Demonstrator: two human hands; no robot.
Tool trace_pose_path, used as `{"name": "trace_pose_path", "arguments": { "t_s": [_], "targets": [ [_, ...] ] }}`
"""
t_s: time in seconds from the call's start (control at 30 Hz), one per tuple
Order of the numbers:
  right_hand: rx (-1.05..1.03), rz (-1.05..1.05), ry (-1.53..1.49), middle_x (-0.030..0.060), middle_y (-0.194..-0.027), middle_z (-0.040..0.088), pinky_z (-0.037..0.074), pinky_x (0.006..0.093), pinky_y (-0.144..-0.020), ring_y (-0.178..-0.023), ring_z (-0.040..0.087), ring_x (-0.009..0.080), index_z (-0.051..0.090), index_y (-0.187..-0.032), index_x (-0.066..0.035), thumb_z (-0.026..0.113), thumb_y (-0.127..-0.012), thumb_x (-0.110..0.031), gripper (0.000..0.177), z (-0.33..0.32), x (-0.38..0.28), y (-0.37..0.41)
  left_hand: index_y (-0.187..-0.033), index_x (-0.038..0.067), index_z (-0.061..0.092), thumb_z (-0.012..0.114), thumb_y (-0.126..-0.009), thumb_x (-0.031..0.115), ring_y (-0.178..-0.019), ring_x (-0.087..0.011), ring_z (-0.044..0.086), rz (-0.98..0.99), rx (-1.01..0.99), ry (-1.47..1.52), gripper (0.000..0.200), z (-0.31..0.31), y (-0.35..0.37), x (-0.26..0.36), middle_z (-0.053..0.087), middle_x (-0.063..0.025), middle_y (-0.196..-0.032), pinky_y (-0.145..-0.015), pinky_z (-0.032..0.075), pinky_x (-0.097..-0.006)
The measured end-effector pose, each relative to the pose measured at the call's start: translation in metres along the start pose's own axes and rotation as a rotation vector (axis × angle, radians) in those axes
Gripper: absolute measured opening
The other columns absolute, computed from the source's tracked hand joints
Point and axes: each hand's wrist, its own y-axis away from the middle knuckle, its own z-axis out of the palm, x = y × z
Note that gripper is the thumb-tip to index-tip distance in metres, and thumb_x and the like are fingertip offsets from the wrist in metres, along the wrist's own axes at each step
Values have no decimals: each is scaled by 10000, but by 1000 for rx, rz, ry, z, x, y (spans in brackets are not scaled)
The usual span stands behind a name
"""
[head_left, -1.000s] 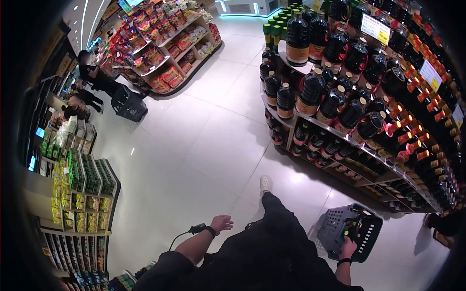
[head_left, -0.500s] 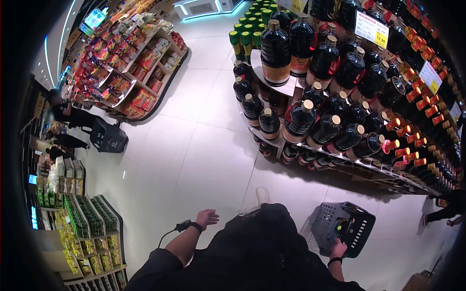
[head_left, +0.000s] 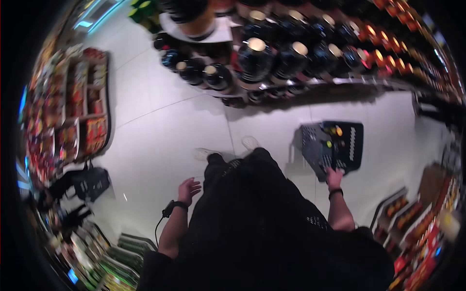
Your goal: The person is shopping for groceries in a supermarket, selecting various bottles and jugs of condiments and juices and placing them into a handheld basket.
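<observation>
My right hand [head_left: 334,178] is closed around the handle of a dark grey shopping basket [head_left: 312,141], low at my right side. A few items with yellow and green parts lie in the basket, too blurred to name. My left hand [head_left: 189,189] hangs at my left side with its fingers apart and nothing in it. On that wrist sits a dark band with a small device and a cable [head_left: 167,209]. Ahead of me stand large dark bottles [head_left: 255,60] with pale caps on a shelf [head_left: 221,34].
A snack display [head_left: 73,106] stands to the left. Behind it is a person with a dark wheeled basket [head_left: 91,184]. Dark-clothed legs [head_left: 439,109] show at the far right. Another goods shelf [head_left: 405,213] stands at lower right. Pale floor tiles [head_left: 160,126] lie between the displays.
My view has tilted down and turned, so the bottle shelf sits higher and the snack display farther left. Both my shoes now show. My right hand keeps hold of the basket.
</observation>
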Motion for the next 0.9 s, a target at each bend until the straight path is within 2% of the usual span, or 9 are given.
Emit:
{"name": "trace_pose_path", "arguments": {
  "t_s": [0.03, 0.13, 0.23, 0.33, 0.43, 0.5, 0.57, 0.73, 0.9],
  "targets": [
    [-1, 51, 24, 18, -682, 637, 432, 310, -554, -600, 545, 110, 703, -784, -5, 709, -828, -136, 138, 6, -11, 14, -1326, -4, 555, 577, -996, 246, -1002, -299, 692, 24, 2, -27, 415, -3, 2, 13, 700, -190, -1119, -899, 570, -423],
    [48, 6, 1, 6, -646, 601, 424, 310, -529, -567, 541, 107, 690, -749, -17, 732, -805, -145, 146, 30, 16, 21, -1325, -36, 577, 562, -1007, 213, -1057, -280, 680, 204, -94, -479, 404, -52, -16, 16, 693, -175, -1184, -965, 546, -401],
    [100, -17, 59, 21, -646, 617, 439, 309, -549, -576, 574, 128, 701, -766, -9, 732, -804, -144, 144, 60, 2, 58, -1306, -55, 609, 562, -1011, 188, -1123, -247, 658, 178, -174, -290, 385, -156, -117, -19, 684, -154, -1241, -1029, 510, -369],
    [105, -3, 82, 63, -637, 629, 475, 328, -574, -580, 610, 161, 710, -790, 15, 743, -794, -189, 207, 94, 3, 78, -1278, -50, 646, 569, -1008, 183, -1175, -218, 636, 250, -299, -297, 365, -188, -141, 22, 678, -142, -1268, -1069, 482, -352],
    [162, -60, 112, 33, -626, 606, 449, 320, -531, -545, 576, 139, 684, -734, -9, 738, -799, -167, 180, 130, 5, 106, -1296, -36, 628, 581, -998, 205, -1103, -228, 652, 268, -132, -446, 387, -186, -117, 90, 691, -138, -1228, -996, 514, -353],
    [142, -18, 33, 32, -626, 607, 444, 328, -477, -494, 582, 158, 671, -710, -18, 728, -790, -141, 157, 158, 17, 118, -1333, -15, 585, 589, -989, 237, -1010, -228, 653, 294, -196, -510, 427, -203, -99, 120, 699, -136, -1183, -889, 533, -354],
    [94, -50, -4, 85, -612, 625, 493, 396, -558, -554, 626, 192, 721, -790, 16, 759, -778, -217, 237, 186, 22, 131, -1343, -4, 524, 593, -983, 275, -943, -263, 662, 138, -66, -285, 460, -192, -53, 162, 686, -191, -1150, -813, 549, -365],
    [149, -140, 76, 73, -635, 635, 469, 349, -501, -533, 606, 170, 702, -772, 18, 744, -756, -161, 185, 257, 8, 171, -1347, -16, 503, 587, -984, 292, -951, -318, 685, 55, -80, -104, 483, -274, -99, 168, 669, -213, -1159, -850, 574, -452],
    [57, -10, -68, 39, -606, 593, 468, 328, -493, -511, 606, 151, 635, -688, -1, 717, -781, -120, 172, 310, -36, 245, -1359, -20, 495, 584, -981, 265, -950, -322, 683, 0, -99, -105, 482, -319, -125, 163, 667, -216, -1156, -822, 583, -426]
  ]
}}
